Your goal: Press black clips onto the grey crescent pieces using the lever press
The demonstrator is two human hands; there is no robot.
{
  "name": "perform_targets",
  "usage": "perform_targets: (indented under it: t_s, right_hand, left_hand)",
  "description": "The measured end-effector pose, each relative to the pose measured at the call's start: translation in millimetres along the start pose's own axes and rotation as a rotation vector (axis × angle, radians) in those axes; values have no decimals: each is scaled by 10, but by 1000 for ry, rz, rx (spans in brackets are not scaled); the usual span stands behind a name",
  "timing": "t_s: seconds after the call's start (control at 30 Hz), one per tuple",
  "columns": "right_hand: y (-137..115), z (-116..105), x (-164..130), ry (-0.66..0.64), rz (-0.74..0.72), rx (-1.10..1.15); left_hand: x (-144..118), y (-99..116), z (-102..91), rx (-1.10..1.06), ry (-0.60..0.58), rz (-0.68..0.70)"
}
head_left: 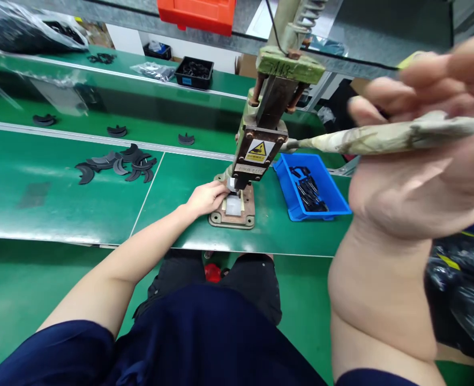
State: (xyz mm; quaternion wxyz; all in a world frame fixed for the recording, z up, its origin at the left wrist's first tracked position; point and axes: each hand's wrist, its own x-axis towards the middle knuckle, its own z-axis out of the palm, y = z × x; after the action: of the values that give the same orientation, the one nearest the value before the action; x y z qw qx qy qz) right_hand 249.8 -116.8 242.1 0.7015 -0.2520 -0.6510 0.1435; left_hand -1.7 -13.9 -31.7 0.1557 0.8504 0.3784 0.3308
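My left hand (209, 198) reaches to the base of a bench press (232, 214), its fingers closed at a small dark part (233, 192) under the ram (256, 155). The fingertips partly hide this part, and its kind cannot be made out. My right hand (425, 139) is raised close to the camera, palm showing. Across that palm lies the press's lever handle (365, 140), wrapped in pale, worn tape. The right fingers are loosely bent above the handle, apart and not wrapped round it.
Right of the press stands a blue bin (317, 187) with black parts. Curved black pieces (120, 163) lie heaped on the green bench at left, with several more along the strip behind. A black tray (194, 73) and a red bin (196, 13) sit further back.
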Motion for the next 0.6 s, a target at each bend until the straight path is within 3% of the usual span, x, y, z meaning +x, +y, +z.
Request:
perform_targets:
  t_s: [0.07,0.13,0.3,0.43,0.6]
  right_hand:
    - [-49,77,38,-57,12,-43]
    - [-19,85,-1,-32,-47,-63]
    - [48,-32,-256,-71,-47,-118]
    - [62,-114,-659,-148,-52,-241]
    - [321,-201,-1279,-189,-134,-323]
  left_hand:
    - [31,2,3,38,-46,38]
    - [54,9,-13,62,-81,66]
    - [97,28,-43,93,-125,106]
    - [109,42,-45,75,-131,120]
    - [110,122,-72,71,-138,85]
